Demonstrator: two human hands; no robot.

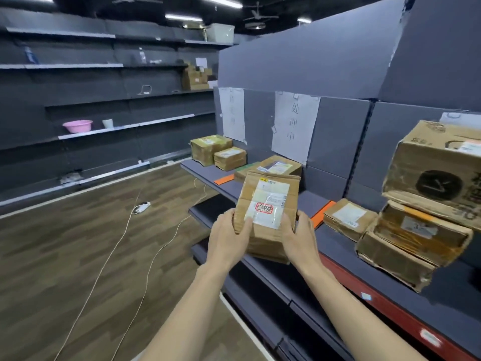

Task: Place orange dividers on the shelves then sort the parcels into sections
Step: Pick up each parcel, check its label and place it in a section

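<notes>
The parcel (pixel 268 204), a taped cardboard box with a white shipping label and a red stamp on its face, is in our two hands in front of the grey shelf (pixel 307 201), lifted clear of it and tilted with the label towards us. Our left hand (pixel 229 238) grips its lower left corner, thumb curled over the front face; our right hand (pixel 299 235) grips the lower right edge, fingers wrapped behind where we cannot see them. Both orange dividers already lie on the shelf: the far orange divider (pixel 224 180) beyond the parcel, beside a labelled box (pixel 279 166), and the near orange divider (pixel 322 213) just right of the parcel. Between them the shelf has a bare stretch, directly behind the parcel.

We judge the step to be sorting this parcel into a section. To do it well, we read the label first, then choose the section it matches. We keep both hands under the lower edge while lowering, set the box flat, and slide it back towards the rear panel (pixel 335 142) without nudging either divider. Right of the near divider stand a small flat box (pixel 348 217) and a crushed stack (pixel 416 238); we avoid bumping those.
</notes>
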